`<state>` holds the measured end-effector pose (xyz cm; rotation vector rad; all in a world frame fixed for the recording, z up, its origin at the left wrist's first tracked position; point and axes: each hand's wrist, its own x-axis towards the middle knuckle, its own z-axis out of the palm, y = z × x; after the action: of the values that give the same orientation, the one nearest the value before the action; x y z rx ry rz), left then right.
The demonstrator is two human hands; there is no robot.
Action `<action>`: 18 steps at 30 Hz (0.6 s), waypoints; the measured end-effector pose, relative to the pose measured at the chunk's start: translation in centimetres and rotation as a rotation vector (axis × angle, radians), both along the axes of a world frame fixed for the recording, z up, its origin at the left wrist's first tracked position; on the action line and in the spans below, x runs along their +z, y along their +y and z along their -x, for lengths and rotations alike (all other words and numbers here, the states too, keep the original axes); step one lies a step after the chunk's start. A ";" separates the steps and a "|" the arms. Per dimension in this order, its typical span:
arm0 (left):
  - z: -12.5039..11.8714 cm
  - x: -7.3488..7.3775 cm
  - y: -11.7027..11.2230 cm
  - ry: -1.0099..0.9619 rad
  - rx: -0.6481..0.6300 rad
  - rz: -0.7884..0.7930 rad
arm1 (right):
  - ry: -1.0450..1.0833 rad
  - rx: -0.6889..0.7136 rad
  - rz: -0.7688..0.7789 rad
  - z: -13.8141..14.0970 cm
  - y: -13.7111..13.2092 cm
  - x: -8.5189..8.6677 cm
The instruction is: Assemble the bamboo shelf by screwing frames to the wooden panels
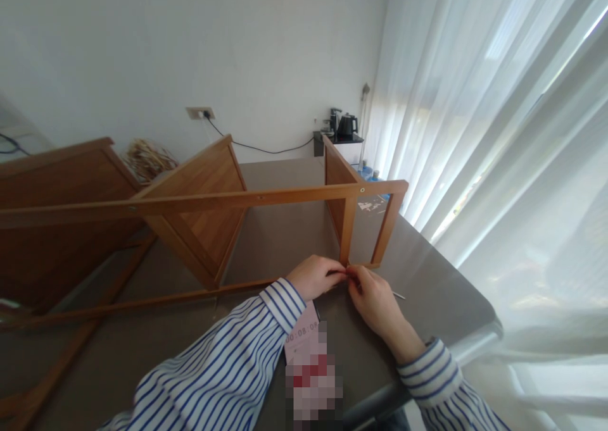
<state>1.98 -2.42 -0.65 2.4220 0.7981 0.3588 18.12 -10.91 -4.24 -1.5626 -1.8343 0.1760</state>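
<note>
A brown wooden shelf frame [285, 196] lies on its side, its slanted boards standing between long rails. At the foot of one of its short crossbars [348, 228], near the right end, my two hands meet by the lower rail. My left hand [316, 278] is closed in a pinch, fingertips against the joint. My right hand [375, 298] also pinches there, its thumb and fingers touching the left fingertips. Whatever they hold is too small or hidden to name. A thin metal rod [399, 295] shows just right of my right hand.
A phone [304, 336] with a pink screen lies on the grey table [441, 298] below my hands. A black kettle [348, 125] stands on a small cabinet by the wall. White curtains [475, 102] hang on the right. Dry straw-like strands [148, 159] lie behind the frame.
</note>
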 end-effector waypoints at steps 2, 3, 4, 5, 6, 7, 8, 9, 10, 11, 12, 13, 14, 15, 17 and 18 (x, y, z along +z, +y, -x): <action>0.0 0.2 -0.1 0.032 -0.004 -0.019 | 0.016 -0.014 -0.005 -0.3 -0.1 0.0; 0.1 0.2 -0.1 0.055 0.018 -0.033 | 0.039 -0.028 -0.003 -0.4 -0.2 -0.1; 0.1 0.2 -0.1 0.077 0.056 -0.045 | 0.072 -0.049 0.006 -0.6 -0.2 -0.1; 0.1 0.2 -0.1 0.091 0.100 -0.052 | 0.109 -0.075 0.023 -0.8 -0.2 -0.1; 0.1 0.1 0.0 0.095 0.140 -0.051 | 0.145 -0.106 0.048 -0.9 -0.2 -0.1; 0.1 0.1 0.0 0.085 0.164 -0.041 | 0.175 -0.134 0.074 -1.0 -0.2 -0.1; 0.1 0.0 0.1 0.059 0.167 -0.018 | 0.197 -0.154 0.094 -1.1 -0.2 -0.1; 0.1 -0.1 0.2 0.022 0.142 0.020 | 0.211 -0.164 0.107 -1.1 -0.2 0.0; 0.1 -0.1 0.3 -0.020 0.098 0.071 | 0.220 -0.164 0.110 -1.1 -0.2 0.0; 0.1 -0.1 0.4 -0.062 0.046 0.127 | 0.228 -0.162 0.107 -1.1 -0.2 0.1; 0.0 -0.1 0.5 -0.099 -0.005 0.182 | 0.237 -0.158 0.102 -1.1 -0.2 0.2; 0.0 -0.1 0.6 -0.123 -0.050 0.226 | 0.247 -0.155 0.096 -1.0 -0.2 0.3; 0.0 0.0 0.8 -0.131 -0.084 0.249 | 0.257 -0.153 0.093 -1.0 -0.3 0.3; 0.0 0.1 0.9 -0.121 -0.103 0.249 | 0.265 -0.151 0.092 -1.0 -0.3 0.4; -0.1 0.3 1.0 -0.065 -0.109 0.203 | 0.276 -0.144 0.097 -0.9 -0.4 0.6; -0.1 0.5 1.1 -0.031 -0.103 0.171 | 0.280 -0.140 0.101 -0.9 -0.5 0.7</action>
<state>2.08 -1.36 -0.15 2.2818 0.6598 0.2755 19.03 -11.41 -3.58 -1.6376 -1.5143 0.4070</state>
